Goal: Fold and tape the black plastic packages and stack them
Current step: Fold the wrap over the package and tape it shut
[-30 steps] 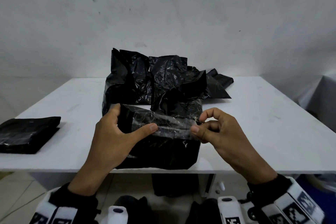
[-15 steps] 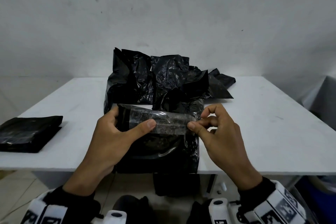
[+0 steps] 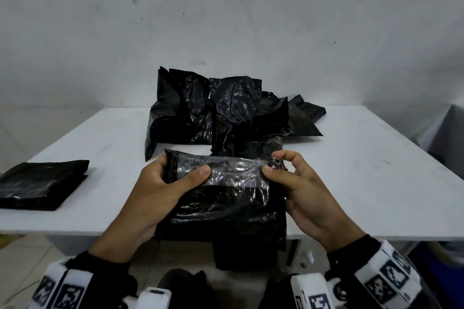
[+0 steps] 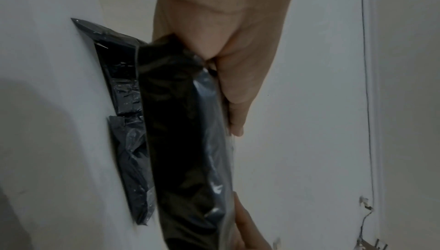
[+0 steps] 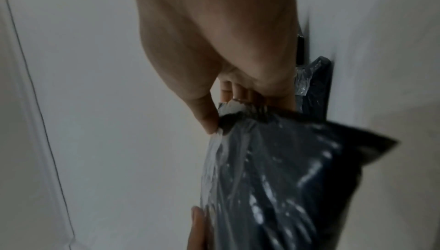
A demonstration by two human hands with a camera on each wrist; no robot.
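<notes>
The folded black plastic package (image 3: 223, 198), soft and slippery, lies before the crumpled black bag pile (image 3: 221, 113). Left hand (image 3: 155, 193) clamps its left edge; right hand (image 3: 301, 193) pinches the clear tape strip (image 3: 226, 170).

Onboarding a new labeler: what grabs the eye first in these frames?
Front and centre, the left hand and right hand grip a folded black plastic package at the table's near edge, thumbs pressing a clear tape strip across its top. Behind it, a crumpled heap of black plastic bags sits mid-table. One flat folded package lies at the left edge.
</notes>
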